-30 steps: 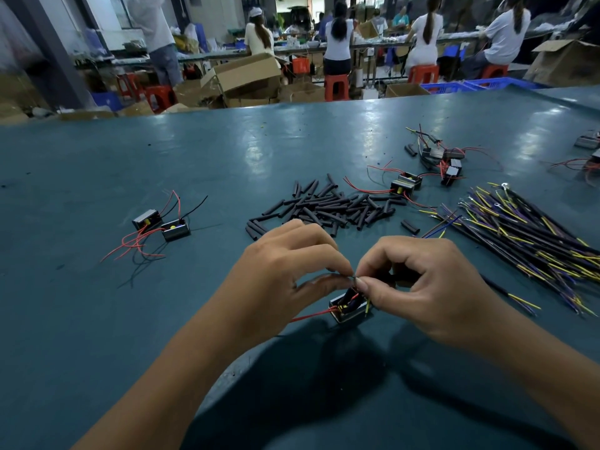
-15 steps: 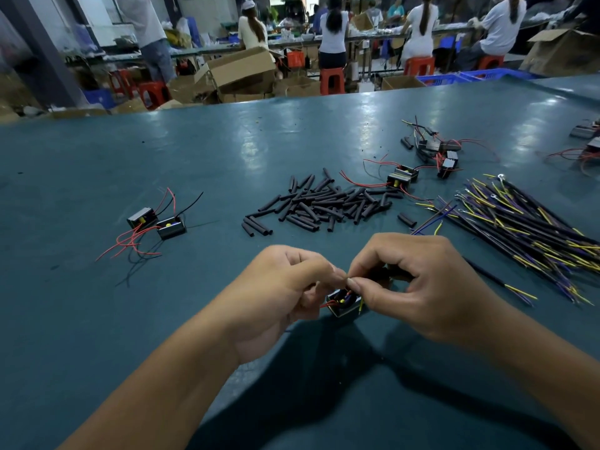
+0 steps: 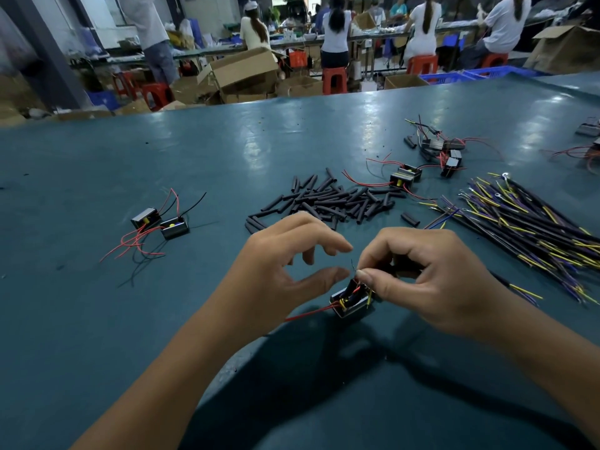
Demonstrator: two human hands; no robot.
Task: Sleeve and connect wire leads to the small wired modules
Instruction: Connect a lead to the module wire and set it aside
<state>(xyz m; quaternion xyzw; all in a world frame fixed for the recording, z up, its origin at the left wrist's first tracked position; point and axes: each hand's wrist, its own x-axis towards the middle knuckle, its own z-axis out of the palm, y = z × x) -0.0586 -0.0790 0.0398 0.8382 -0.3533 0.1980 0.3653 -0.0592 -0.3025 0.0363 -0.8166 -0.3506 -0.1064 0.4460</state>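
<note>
Module (image 3: 352, 300), a small black box with a red lead trailing off to its left, sits on the teal bench (image 3: 97, 319) directly below the tips of both hands. Right hand (image 3: 431, 280) is curled, its thumb and forefinger pinching thin wire ends just above the module's top, with a black sleeve tucked under the bent fingers (image 3: 373, 280). Left hand (image 3: 282, 267) hovers just beside it on the left, fingers loosely spread, thumb and forefinger apart and holding nothing. Beyond the hands lies a heap of short black sleeve pieces (image 3: 328, 199). To the right a bundle of black leads with yellow and purple ends (image 3: 526, 222) fans across the bench. 2 more modules with red and black wires (image 3: 160, 222) rest well apart to the left, and a further cluster of wired modules (image 3: 425, 157) lies behind the sleeve heap.
</note>
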